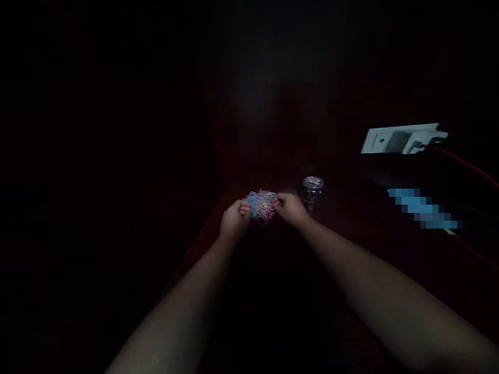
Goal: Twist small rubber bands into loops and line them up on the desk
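Left hand [234, 218] and right hand [289, 208] grip a rubber-band clump [261, 205], fingers pinching its sides; glass jar [312, 191] just right of clump.

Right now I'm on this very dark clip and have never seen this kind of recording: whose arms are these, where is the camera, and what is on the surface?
There is no machine here. The camera sits on a person's head and looks forward and down, so the two bare arms reaching in from the bottom are that person's own. The left hand and the right hand each grip one side of a tangled bunch of small coloured elastic bands, held between them above a dark reddish surface. Just right of the right hand stands a small clear jar. Farther right lie a white power strip with a red cable, and a blurred-out blue patch that cannot be identified. The rest is too dark to read.
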### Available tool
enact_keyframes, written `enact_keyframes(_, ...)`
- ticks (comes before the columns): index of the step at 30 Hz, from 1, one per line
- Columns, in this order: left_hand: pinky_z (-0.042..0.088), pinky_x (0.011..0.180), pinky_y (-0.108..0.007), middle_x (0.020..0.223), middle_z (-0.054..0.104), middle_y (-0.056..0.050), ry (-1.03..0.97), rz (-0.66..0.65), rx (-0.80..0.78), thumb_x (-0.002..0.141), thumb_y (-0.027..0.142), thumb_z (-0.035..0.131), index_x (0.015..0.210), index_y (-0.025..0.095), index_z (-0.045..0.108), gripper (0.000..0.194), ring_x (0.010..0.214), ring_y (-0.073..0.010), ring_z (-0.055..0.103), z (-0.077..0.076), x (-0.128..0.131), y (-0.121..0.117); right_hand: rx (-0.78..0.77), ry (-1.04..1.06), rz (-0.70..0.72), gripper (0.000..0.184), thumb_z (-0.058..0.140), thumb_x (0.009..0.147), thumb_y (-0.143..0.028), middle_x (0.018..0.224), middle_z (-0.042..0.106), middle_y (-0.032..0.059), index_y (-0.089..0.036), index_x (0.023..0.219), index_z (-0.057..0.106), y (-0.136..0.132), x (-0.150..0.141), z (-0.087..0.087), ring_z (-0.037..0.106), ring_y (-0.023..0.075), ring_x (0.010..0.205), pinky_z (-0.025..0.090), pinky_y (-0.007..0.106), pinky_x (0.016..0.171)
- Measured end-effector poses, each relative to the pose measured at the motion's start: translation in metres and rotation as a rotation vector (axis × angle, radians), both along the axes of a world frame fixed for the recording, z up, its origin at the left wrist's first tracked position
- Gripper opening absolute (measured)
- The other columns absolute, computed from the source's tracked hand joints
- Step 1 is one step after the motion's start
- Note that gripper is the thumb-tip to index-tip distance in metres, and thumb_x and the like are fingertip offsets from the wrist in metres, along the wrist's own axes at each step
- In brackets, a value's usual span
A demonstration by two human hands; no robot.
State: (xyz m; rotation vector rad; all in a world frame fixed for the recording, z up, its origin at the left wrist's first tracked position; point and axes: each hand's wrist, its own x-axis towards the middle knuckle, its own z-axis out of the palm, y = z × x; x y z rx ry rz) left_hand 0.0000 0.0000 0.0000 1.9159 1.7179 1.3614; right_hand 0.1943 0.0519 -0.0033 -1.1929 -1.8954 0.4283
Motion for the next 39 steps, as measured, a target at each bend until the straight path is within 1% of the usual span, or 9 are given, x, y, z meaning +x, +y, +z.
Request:
enact_keyframes(4, 0.047, 0.067, -0.02, 0.078, 0.068, -0.001, -0.035, -0.02, 0.026, 0.076, 0.015, 0.055, 0.084, 0.017, 0.064, 0.013, 0.067, -0.0102, 0.06, 0.001, 0.001, -0.002, -0.012, 0.037, 0.027, 0.009, 0.058, 0.075, -0.018, 0.071, 0.068, 0.0021, -0.016, 0.078, 0.066, -0.001, -0.003, 0.003, 0.06, 0.013, 0.061, 0.046, 0.023, 0.059)
enact_keyframes(8, 0.048, 0.062, -0.019, 0.076, 0.066, -0.001, -0.178, -0.067, 0.024, 0.075, 0.015, 0.057, 0.089, 0.016, 0.063, 0.015, 0.064, -0.0095, 0.059, 0.0, 0.001, -0.001, -0.027, 0.145, 0.099, 0.017, 0.054, 0.082, -0.023, 0.082, 0.071, 0.0046, -0.016, 0.093, 0.066, -0.002, -0.003, 0.001, 0.064, 0.0153, 0.067, 0.051, 0.027, 0.064)
enact_keyframes(11, 0.049, 0.061, -0.019, 0.079, 0.066, -0.002, -0.276, -0.089, 0.016, 0.074, 0.015, 0.06, 0.092, 0.015, 0.062, 0.018, 0.065, -0.0094, 0.059, -0.003, 0.001, 0.003, 0.109, 0.1, 0.115, 0.018, 0.053, 0.084, -0.021, 0.093, 0.071, 0.006, -0.018, 0.094, 0.067, -0.001, 0.001, 0.0, 0.065, 0.0183, 0.083, 0.051, 0.033, 0.078)
enact_keyframes(14, 0.05, 0.063, -0.02, 0.086, 0.066, -0.004, -0.322, -0.123, 0.036, 0.073, 0.014, 0.063, 0.094, 0.015, 0.061, 0.021, 0.07, -0.0102, 0.062, -0.006, 0.001, 0.008, 0.26, -0.009, 0.107, 0.016, 0.055, 0.082, -0.017, 0.097, 0.069, 0.0063, -0.019, 0.089, 0.07, -0.001, 0.007, 0.001, 0.062, 0.0203, 0.094, 0.046, 0.038, 0.091)
enact_keyframes(19, 0.053, 0.071, -0.024, 0.093, 0.068, -0.006, -0.396, -0.171, 0.025, 0.071, 0.013, 0.068, 0.095, 0.015, 0.06, 0.025, 0.078, -0.0127, 0.066, -0.008, 0.002, 0.011, 0.315, -0.102, 0.07, 0.015, 0.059, 0.081, -0.019, 0.094, 0.066, 0.008, -0.019, 0.091, 0.071, -0.008, 0.009, 0.005, 0.059, 0.0214, 0.092, 0.047, 0.038, 0.086)
enact_keyframes(23, 0.054, 0.071, -0.025, 0.085, 0.07, -0.005, -0.423, -0.223, -0.009, 0.073, 0.014, 0.067, 0.096, 0.016, 0.059, 0.025, 0.077, -0.0141, 0.067, -0.006, 0.004, 0.009, 0.366, -0.158, 0.125, 0.018, 0.06, 0.083, -0.022, 0.091, 0.066, 0.0071, -0.02, 0.097, 0.071, -0.019, 0.001, 0.01, 0.058, 0.0206, 0.089, 0.046, 0.036, 0.083)
enact_keyframes(26, 0.053, 0.069, -0.025, 0.083, 0.07, -0.004, -0.405, -0.246, 0.002, 0.073, 0.016, 0.068, 0.095, 0.016, 0.059, 0.024, 0.075, -0.0138, 0.067, -0.005, 0.007, 0.008, 0.384, -0.18, 0.168, 0.016, 0.061, 0.084, -0.024, 0.091, 0.068, 0.0062, -0.021, 0.097, 0.07, -0.024, -0.007, 0.013, 0.059, 0.0198, 0.087, 0.046, 0.036, 0.083)
enact_keyframes(31, 0.052, 0.068, -0.023, 0.082, 0.069, -0.004, -0.362, -0.257, 0.017, 0.073, 0.016, 0.068, 0.094, 0.016, 0.058, 0.023, 0.073, -0.0123, 0.066, -0.003, 0.01, 0.006, 0.38, -0.174, 0.217, 0.01, 0.061, 0.083, -0.022, 0.085, 0.069, 0.0058, -0.02, 0.086, 0.07, -0.023, -0.015, 0.013, 0.059, 0.019, 0.082, 0.045, 0.034, 0.08)
enact_keyframes(39, 0.051, 0.066, -0.022, 0.082, 0.068, -0.004, -0.324, -0.292, 0.039, 0.074, 0.015, 0.066, 0.09, 0.016, 0.059, 0.017, 0.074, -0.0119, 0.065, -0.001, 0.011, 0.004, 0.338, -0.136, 0.176, 0.008, 0.06, 0.081, -0.021, 0.076, 0.065, 0.0037, -0.019, 0.078, 0.067, -0.02, -0.013, 0.011, 0.058, 0.0179, 0.075, 0.044, 0.031, 0.074)
